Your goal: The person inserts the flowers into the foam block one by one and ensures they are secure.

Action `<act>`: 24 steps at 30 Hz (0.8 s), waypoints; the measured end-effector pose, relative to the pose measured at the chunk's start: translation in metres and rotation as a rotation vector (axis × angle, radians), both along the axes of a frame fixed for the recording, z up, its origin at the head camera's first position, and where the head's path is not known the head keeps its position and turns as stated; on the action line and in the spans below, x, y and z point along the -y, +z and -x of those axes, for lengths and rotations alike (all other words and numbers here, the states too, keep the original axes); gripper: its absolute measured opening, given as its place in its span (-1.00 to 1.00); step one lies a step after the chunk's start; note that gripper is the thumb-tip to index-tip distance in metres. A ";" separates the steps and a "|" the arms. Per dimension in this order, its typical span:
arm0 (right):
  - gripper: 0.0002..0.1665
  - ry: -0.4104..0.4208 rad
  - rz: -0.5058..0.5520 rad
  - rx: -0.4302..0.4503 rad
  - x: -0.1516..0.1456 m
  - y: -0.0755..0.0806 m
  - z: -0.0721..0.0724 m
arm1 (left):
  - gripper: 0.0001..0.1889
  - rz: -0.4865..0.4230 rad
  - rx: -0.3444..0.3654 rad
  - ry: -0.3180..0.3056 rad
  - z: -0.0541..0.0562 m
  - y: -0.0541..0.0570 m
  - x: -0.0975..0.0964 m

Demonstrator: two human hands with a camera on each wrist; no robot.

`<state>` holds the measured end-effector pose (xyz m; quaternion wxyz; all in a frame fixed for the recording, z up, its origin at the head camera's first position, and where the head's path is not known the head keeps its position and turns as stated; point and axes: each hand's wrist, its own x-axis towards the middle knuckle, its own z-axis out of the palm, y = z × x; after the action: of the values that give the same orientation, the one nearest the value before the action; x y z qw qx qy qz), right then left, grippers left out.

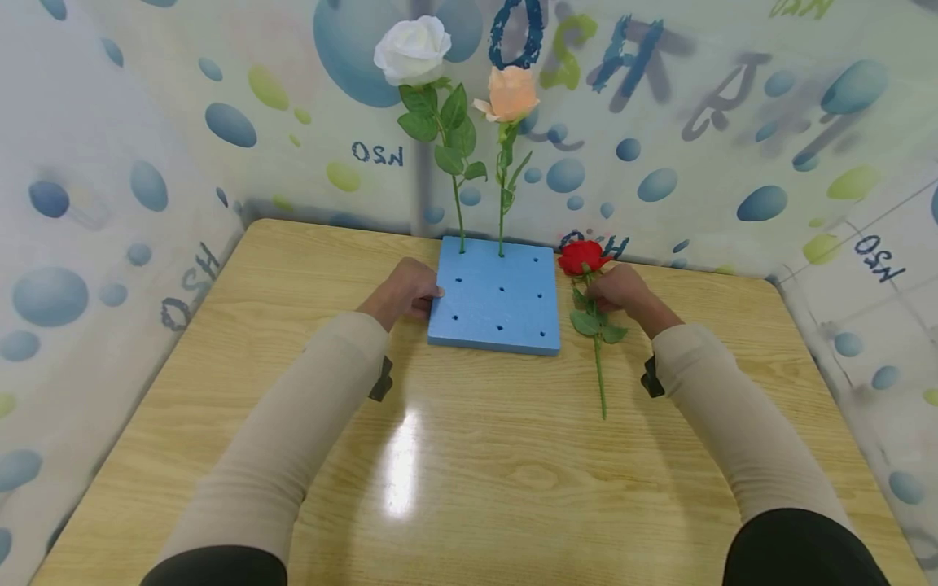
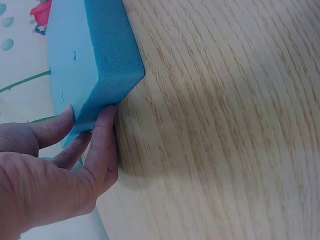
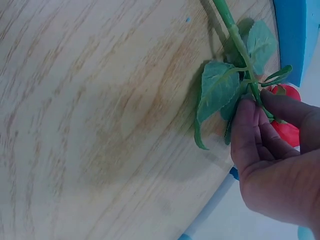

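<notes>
My left hand (image 1: pixel 407 290) grips the left edge of a blue foam board (image 1: pixel 484 297), thumb on its top face and fingers against its side, as the left wrist view shows. Small holes dot the board's top. A white rose (image 1: pixel 414 50) and a peach rose (image 1: pixel 510 94) stand upright in holes along its back row. To the right of the board, my right hand (image 1: pixel 620 290) pinches the green stem of a red rose (image 1: pixel 584 257) just below the bloom. Its leaves (image 3: pixel 218 90) hang close over the table, and the stem's lower end points toward me.
The wood-grain table (image 1: pixel 513 472) runs back to a wall covering (image 1: pixel 278 171) printed with blue and green spots and letters. That covering also rises at the left and right sides. The two upright roses stand close before the back wall.
</notes>
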<state>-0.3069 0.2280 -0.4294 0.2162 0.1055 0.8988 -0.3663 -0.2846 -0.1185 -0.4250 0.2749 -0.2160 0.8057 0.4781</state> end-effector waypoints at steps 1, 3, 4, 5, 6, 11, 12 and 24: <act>-0.76 -0.002 -0.001 -0.003 0.000 0.000 0.000 | -0.73 0.001 -0.001 -0.004 0.000 0.000 0.000; -0.76 -0.001 -0.003 -0.007 0.000 0.001 -0.001 | -0.73 0.004 -0.002 -0.004 0.001 -0.001 0.000; -0.76 -0.002 -0.001 -0.007 0.000 0.001 -0.001 | -0.72 0.006 -0.002 -0.004 0.001 -0.001 0.000; -0.76 -0.005 0.001 -0.006 0.000 0.001 -0.001 | -0.72 0.008 -0.002 -0.004 0.002 -0.001 -0.001; -0.76 -0.007 0.002 -0.003 0.000 0.002 -0.001 | -0.72 0.010 -0.001 -0.003 0.002 -0.001 -0.001; -0.76 -0.016 0.012 0.004 -0.001 0.005 -0.002 | -0.73 0.007 -0.001 -0.002 0.001 0.000 -0.002; -0.75 -0.013 0.016 0.000 -0.001 0.006 -0.002 | -0.73 0.004 -0.001 -0.001 0.000 0.000 -0.001; -0.60 0.012 0.041 -0.038 -0.005 0.025 -0.001 | -0.74 0.000 0.002 0.007 0.003 -0.004 0.000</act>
<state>-0.3063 0.2328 -0.4040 0.2034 0.0888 0.8958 -0.3852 -0.2879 -0.1181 -0.4289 0.2740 -0.2194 0.8046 0.4789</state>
